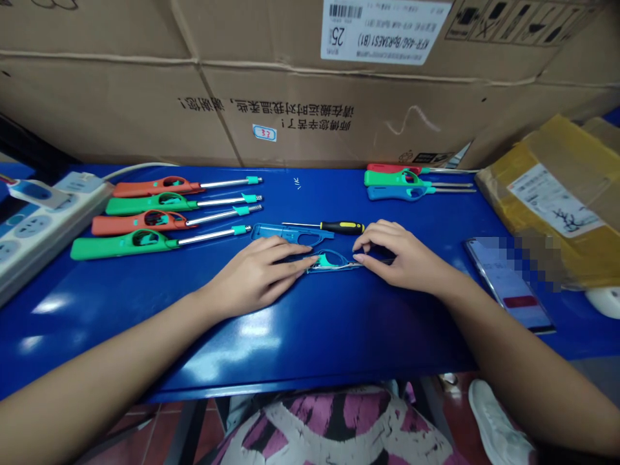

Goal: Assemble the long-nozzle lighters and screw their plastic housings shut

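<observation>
An opened blue gas lighter [334, 266] with a green trigger lies flat on the table, its inside showing. Over its handle end rests my left hand [264, 271], fingers reaching to the trigger and holding the casing; part of the handle is hidden beneath. At the front end my right hand [400, 255] has thumb and forefinger bent close together, the thumb touching the casing by the metal tube. Just behind lies the loose other blue casing half [290, 234], and a black and yellow screwdriver [341, 227] sits beyond it.
Several orange and green lighters [130, 242] lie in a row at left, beside a white power strip [58, 216]. Back right are red, green and blue lighters [394, 192]. A phone [508, 284] and a taped parcel [547, 200] lie right. A large cardboard box [290, 84] stands behind.
</observation>
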Demonstrator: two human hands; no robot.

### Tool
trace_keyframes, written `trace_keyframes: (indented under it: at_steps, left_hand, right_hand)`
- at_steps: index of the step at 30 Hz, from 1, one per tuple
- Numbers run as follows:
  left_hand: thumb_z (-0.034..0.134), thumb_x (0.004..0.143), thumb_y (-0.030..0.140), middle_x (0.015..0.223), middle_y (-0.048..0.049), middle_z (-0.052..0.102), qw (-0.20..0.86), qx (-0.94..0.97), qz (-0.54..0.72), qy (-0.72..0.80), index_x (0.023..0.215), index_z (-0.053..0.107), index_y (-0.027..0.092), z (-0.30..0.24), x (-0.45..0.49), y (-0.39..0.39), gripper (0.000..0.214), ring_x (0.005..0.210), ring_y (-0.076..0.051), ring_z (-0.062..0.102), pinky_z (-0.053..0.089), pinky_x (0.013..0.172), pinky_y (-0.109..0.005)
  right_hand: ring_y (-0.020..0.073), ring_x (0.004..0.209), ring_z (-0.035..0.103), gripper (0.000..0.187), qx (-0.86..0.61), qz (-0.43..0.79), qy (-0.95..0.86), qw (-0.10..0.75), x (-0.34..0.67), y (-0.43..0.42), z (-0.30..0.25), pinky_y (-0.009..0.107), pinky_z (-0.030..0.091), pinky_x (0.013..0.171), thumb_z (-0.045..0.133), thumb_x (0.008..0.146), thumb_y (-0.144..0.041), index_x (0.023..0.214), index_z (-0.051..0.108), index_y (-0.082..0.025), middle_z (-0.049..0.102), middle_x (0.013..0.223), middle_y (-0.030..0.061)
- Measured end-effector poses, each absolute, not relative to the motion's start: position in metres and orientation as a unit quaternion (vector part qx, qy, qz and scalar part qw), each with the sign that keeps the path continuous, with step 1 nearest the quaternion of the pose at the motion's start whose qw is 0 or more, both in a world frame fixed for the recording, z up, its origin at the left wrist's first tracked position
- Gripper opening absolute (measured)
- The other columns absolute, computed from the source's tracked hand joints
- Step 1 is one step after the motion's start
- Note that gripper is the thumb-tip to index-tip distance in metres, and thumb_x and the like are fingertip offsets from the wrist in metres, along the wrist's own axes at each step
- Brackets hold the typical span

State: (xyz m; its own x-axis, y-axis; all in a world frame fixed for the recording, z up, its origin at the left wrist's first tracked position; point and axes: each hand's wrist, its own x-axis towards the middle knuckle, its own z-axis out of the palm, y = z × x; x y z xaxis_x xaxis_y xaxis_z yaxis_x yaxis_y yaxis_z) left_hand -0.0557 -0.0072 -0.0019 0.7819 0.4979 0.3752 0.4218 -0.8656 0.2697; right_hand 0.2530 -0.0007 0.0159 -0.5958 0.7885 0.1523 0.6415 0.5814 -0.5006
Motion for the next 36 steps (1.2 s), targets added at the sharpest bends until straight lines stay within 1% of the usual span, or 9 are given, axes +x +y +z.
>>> trace_keyframes:
  at_steps: [4, 8, 11, 16, 19, 22, 27, 33, 36]
  left_hand:
    - [0.055, 0.100, 0.023, 0.138, -0.0104, 0.065, 0.060, 0.949, 0.189, 0.245, 0.137, 0.063, 0.023, 0.000, -0.055, -0.009, 0.037, 0.112, -0.026, 0.063, 0.051, 0.093, -0.043]
    - [0.055, 0.100, 0.023, 0.141, -0.0090, 0.064, 0.041, 0.953, 0.178, 0.242, 0.135, 0.063, 0.022, 0.001, -0.057, -0.008, 0.036, 0.113, -0.027, 0.062, 0.050, 0.093, -0.043]
    - [0.055, 0.100, 0.024, 0.141, -0.0083, 0.064, 0.040, 0.956, 0.181, 0.225, 0.139, 0.060, 0.021, 0.001, -0.057, -0.008, 0.039, 0.114, -0.026, 0.061, 0.049, 0.096, -0.043]
    - [0.057, 0.099, 0.025, 0.145, -0.0073, 0.061, 0.025, 0.959, 0.189, 0.209, 0.139, 0.059, 0.024, 0.004, -0.052, -0.012, 0.040, 0.118, -0.027, 0.060, 0.048, 0.098, -0.044]
    - [0.058, 0.099, 0.027, 0.143, -0.0081, 0.062, 0.020, 0.961, 0.187, 0.201, 0.134, 0.063, 0.022, 0.005, -0.048, -0.016, 0.036, 0.118, -0.027, 0.061, 0.047, 0.098, -0.044]
    - [0.058, 0.099, 0.027, 0.141, -0.0089, 0.064, 0.028, 0.960, 0.190, 0.202, 0.130, 0.066, 0.020, 0.005, -0.047, -0.017, 0.033, 0.116, -0.027, 0.062, 0.048, 0.097, -0.044]
    - [0.060, 0.097, 0.024, 0.137, -0.0086, 0.066, 0.064, 0.954, 0.207, 0.205, 0.131, 0.066, 0.024, 0.004, -0.047, -0.016, 0.034, 0.116, -0.026, 0.063, 0.050, 0.097, -0.044]
    - [0.061, 0.096, 0.023, 0.137, -0.0086, 0.067, 0.034, 0.954, 0.211, 0.208, 0.126, 0.069, 0.022, 0.005, -0.048, -0.014, 0.031, 0.115, -0.028, 0.063, 0.049, 0.096, -0.045]
    - [0.061, 0.097, 0.024, 0.138, -0.0079, 0.066, 0.043, 0.955, 0.197, 0.216, 0.126, 0.070, 0.024, 0.006, -0.048, -0.015, 0.031, 0.117, -0.028, 0.063, 0.048, 0.097, -0.046]
  right_hand:
    - [0.0192, 0.085, 0.058, 0.020, -0.428, 0.216, -0.863, 0.158, 0.249, 0.000, 0.011, 0.035, 0.036, 0.082, 0.068, 0.093, -0.039, 0.083, 0.064, -0.023, 0.065, 0.082, 0.0009]
    - [0.0189, 0.084, 0.058, 0.025, -0.439, 0.224, -0.858, 0.145, 0.248, -0.002, 0.011, 0.034, 0.034, 0.081, 0.069, 0.093, -0.038, 0.075, 0.060, -0.022, 0.067, 0.079, -0.0003]
    - [0.0194, 0.087, 0.058, 0.022, -0.433, 0.183, -0.869, 0.157, 0.246, -0.005, 0.014, 0.035, 0.033, 0.081, 0.069, 0.093, -0.036, 0.078, 0.061, -0.022, 0.069, 0.085, 0.0001]
    - [0.0212, 0.096, 0.059, 0.006, -0.430, 0.163, -0.864, 0.204, 0.236, -0.012, 0.015, 0.038, 0.035, 0.088, 0.067, 0.093, -0.030, 0.093, 0.065, -0.025, 0.070, 0.099, 0.0026]
    - [0.0205, 0.093, 0.060, 0.002, -0.436, 0.163, -0.861, 0.205, 0.229, -0.013, 0.011, 0.037, 0.035, 0.084, 0.064, 0.093, -0.026, 0.092, 0.064, -0.025, 0.070, 0.093, 0.0015]
    - [0.0194, 0.089, 0.060, 0.003, -0.448, 0.177, -0.853, 0.200, 0.226, -0.013, 0.009, 0.035, 0.035, 0.082, 0.066, 0.090, -0.025, 0.091, 0.063, -0.024, 0.068, 0.088, 0.0004]
    - [0.0193, 0.089, 0.060, 0.004, -0.462, 0.191, -0.843, 0.197, 0.227, -0.012, 0.009, 0.036, 0.035, 0.083, 0.067, 0.089, -0.025, 0.091, 0.064, -0.024, 0.069, 0.088, 0.0003]
    - [0.0188, 0.089, 0.062, 0.004, -0.466, 0.208, -0.837, 0.196, 0.226, -0.012, 0.007, 0.037, 0.035, 0.087, 0.068, 0.090, -0.027, 0.089, 0.066, -0.024, 0.070, 0.088, 0.0001]
    - [0.0186, 0.089, 0.063, 0.004, -0.473, 0.211, -0.832, 0.199, 0.227, -0.012, 0.006, 0.037, 0.036, 0.087, 0.068, 0.090, -0.028, 0.090, 0.067, -0.024, 0.070, 0.088, 0.0002]
